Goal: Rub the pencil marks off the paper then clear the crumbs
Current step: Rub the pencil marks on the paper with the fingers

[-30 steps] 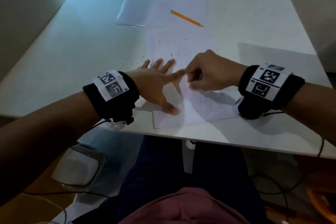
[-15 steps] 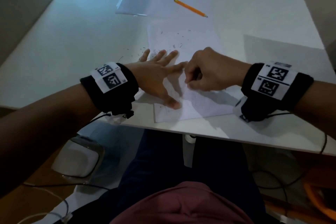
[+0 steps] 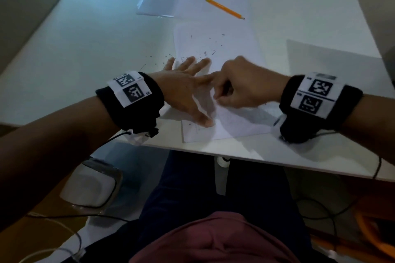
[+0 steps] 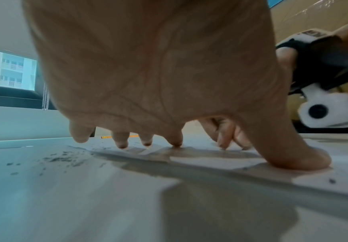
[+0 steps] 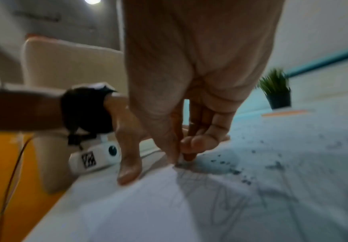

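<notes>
Left hand [image 3: 183, 89] stays splayed flat, pinning paper [image 3: 239, 121]; right hand [image 3: 241, 83], fingers pinched on something unseen, still rubs same spot.

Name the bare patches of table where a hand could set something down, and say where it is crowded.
Bare: table right of the pencil; the left side beyond the crumbs. Crowded: the near paper, under the left hand and right hand.

White paper [image 3: 235, 121] with faint pencil marks [image 5: 227, 196] lies flat on the tabletop [image 3: 106, 49], dark crumbs [image 3: 205, 49] scattered across its far half.
</notes>
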